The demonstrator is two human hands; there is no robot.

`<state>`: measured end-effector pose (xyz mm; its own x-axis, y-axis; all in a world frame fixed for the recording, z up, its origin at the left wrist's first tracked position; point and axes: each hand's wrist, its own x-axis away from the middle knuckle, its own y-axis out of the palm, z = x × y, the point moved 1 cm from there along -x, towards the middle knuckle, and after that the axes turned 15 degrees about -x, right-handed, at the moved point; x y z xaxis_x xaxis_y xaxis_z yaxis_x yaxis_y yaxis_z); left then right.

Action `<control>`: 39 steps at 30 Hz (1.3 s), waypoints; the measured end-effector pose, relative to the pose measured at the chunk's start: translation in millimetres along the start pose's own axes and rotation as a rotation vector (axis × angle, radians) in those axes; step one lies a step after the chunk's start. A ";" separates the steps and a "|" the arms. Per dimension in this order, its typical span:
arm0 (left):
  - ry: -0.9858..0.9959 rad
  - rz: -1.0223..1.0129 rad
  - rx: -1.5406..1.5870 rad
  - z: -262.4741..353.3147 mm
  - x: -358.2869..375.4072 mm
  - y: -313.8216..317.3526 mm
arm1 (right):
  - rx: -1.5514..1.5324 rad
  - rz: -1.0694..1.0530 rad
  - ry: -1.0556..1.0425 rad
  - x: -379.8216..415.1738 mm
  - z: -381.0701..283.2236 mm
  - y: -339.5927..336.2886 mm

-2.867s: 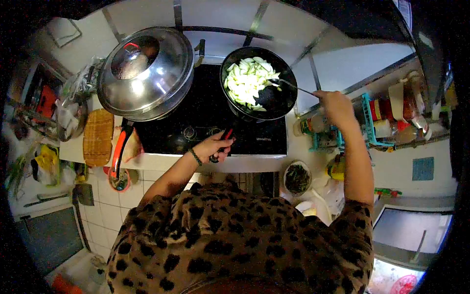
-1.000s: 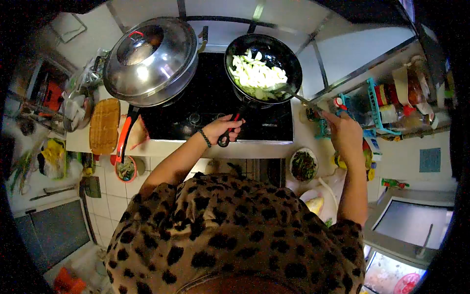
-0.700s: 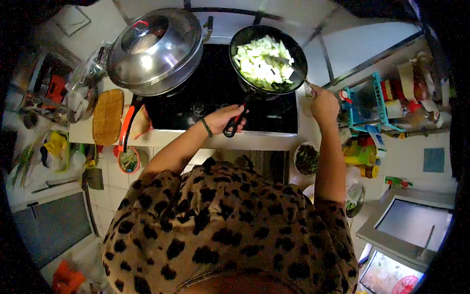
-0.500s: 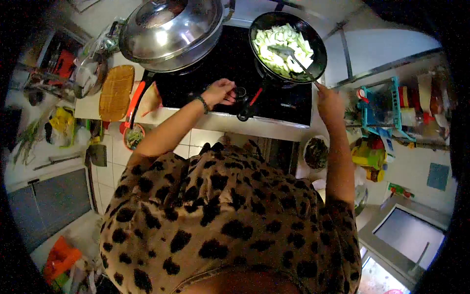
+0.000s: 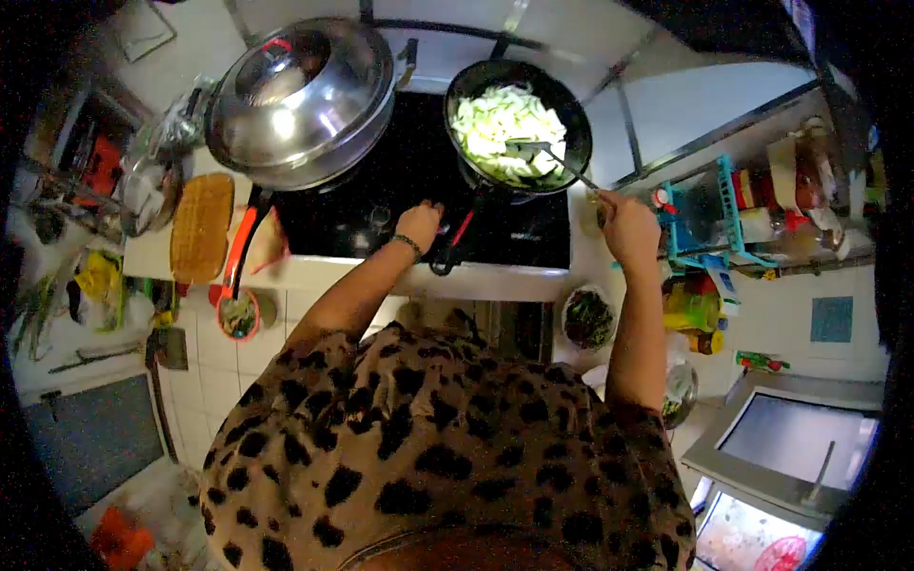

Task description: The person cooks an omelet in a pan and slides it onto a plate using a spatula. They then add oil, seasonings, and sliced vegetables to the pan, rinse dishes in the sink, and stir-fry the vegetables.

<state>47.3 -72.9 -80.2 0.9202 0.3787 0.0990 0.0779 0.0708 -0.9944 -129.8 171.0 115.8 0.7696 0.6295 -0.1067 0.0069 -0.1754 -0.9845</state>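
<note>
My right hand (image 5: 631,228) is closed around the handle of a spatula (image 5: 571,169), whose blade rests among pale green sliced vegetables (image 5: 505,128). The slices fill much of a dark frying pan (image 5: 583,128) on the right of the black hob (image 5: 333,228). My left hand (image 5: 417,226) is low over the hob's front, fingers curled, just left of the pan's black and red handle (image 5: 461,233). Whether anything is inside those fingers is hidden.
A large lidded steel pan (image 5: 295,114) with an orange and black handle (image 5: 246,238) occupies the hob's left. Beside it lies a woven brown board (image 5: 201,228). A bowl of dark greens (image 5: 588,317) stands at right, below a turquoise rack (image 5: 733,214).
The view has shifted, so the hob and pans appear lower and further left. My left hand has come nearer the frying pan's handle with its fingers more curled. The spatula stays in my right hand.
</note>
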 end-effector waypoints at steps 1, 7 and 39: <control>0.008 0.020 -0.003 -5.1 -8.0 4.2 | -0.099 0.011 0.016 -0.6 -7.6 -10.2; 0.454 -0.151 -0.220 -16.5 -9.4 -18.4 | -0.037 -0.102 -0.005 28.3 -6.3 -56.2; -0.160 -0.794 2.054 27.5 36.5 -47.9 | -0.462 -0.132 -0.163 -2.6 7.6 -16.8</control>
<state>66.6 -37.1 -27.9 0.8742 -0.1693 0.4551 -0.1815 0.7554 0.6297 -136.8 178.0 131.6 0.6335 0.7726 -0.0421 0.4075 -0.3794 -0.8307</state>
